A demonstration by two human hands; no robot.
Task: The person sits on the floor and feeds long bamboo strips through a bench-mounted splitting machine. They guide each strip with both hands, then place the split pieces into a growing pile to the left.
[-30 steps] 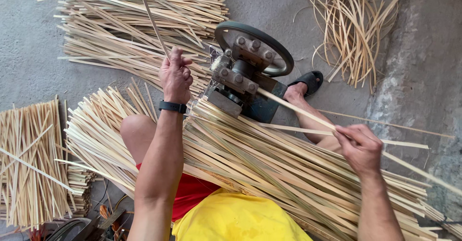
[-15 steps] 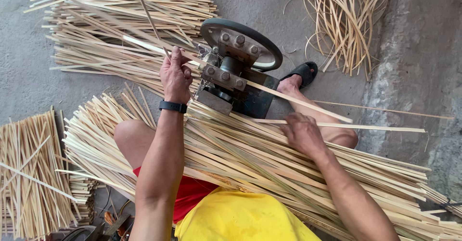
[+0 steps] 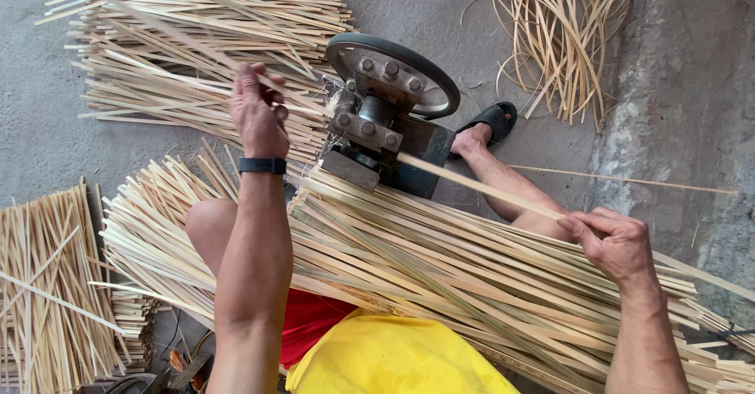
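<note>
Right hand [image 3: 616, 242] pinches long pale bamboo strip [image 3: 480, 185] between thumb and fingers; strip runs slanting from hand into dark metal splitting machine with round black wheel [image 3: 389, 107]. Left hand [image 3: 258, 115], black wristband on wrist, fingers curled round thin split sliver [image 3: 169, 36] leaving machine's far side, blurred. Big bundle of flat bamboo slats [image 3: 440, 272] lies across lap, under right hand. Stacked split slats [image 3: 197, 40] on grey concrete floor [image 3: 39, 127] beyond left hand. Foot in black sandal [image 3: 491, 119] beside machine.

Pale bamboo strip [image 3: 480, 188], long, flat, slanting, one end inside splitter machine [image 3: 385, 119]
</note>
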